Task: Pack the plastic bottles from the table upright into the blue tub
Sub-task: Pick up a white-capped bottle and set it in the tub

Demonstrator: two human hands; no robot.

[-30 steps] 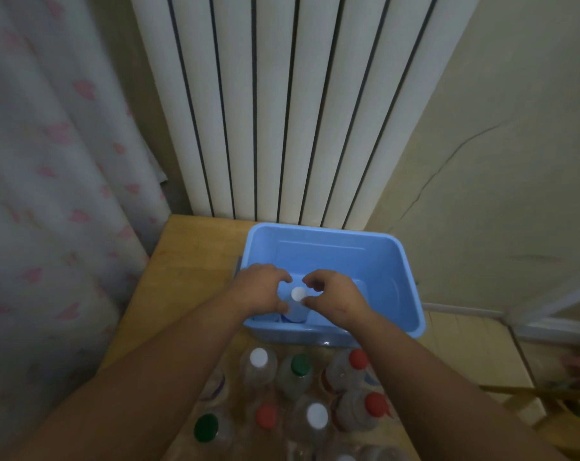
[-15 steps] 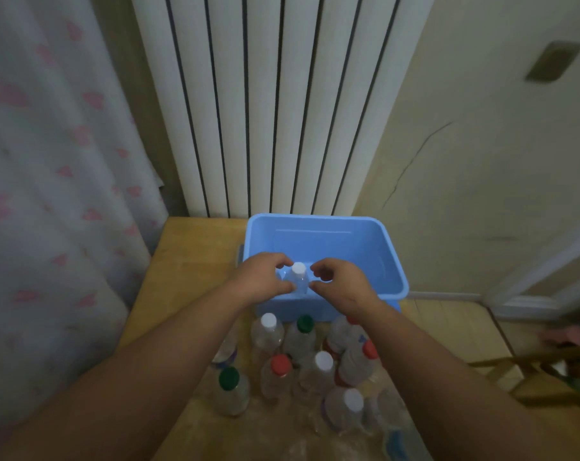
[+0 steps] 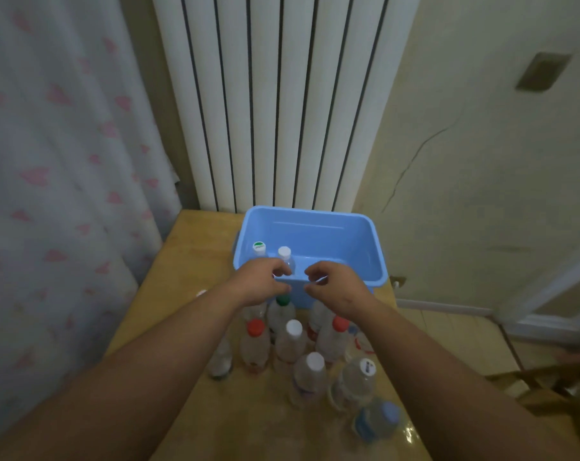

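Note:
The blue tub [image 3: 376,261] stands at the far end of the wooden table [image 3: 195,247]. Two clear plastic bottles stand upright in its near left corner, one with a green-and-white cap [image 3: 258,248] and one with a white cap [image 3: 284,252]. My left hand [image 3: 260,282] hovers at the tub's near rim, its curled fingertips just short of the white-capped bottle and holding nothing. My right hand [image 3: 337,289] is beside it, fingers apart and empty. Below my hands several bottles stand on the table, among them green-capped [image 3: 283,300], red-capped [image 3: 256,327] and white-capped [image 3: 294,327] ones.
A white ribbed radiator [image 3: 282,94] rises right behind the tub. A curtain with pink marks [image 3: 49,161] hangs along the left table edge. A blue-capped bottle [image 3: 378,420] sits nearest me at the right edge. A wooden chair frame [image 3: 548,384] stands low right.
Both hands have let go of the white-capped bottle, which now stands in the tub beside the green-and-white-capped one. The hands have drawn back to the near rim.

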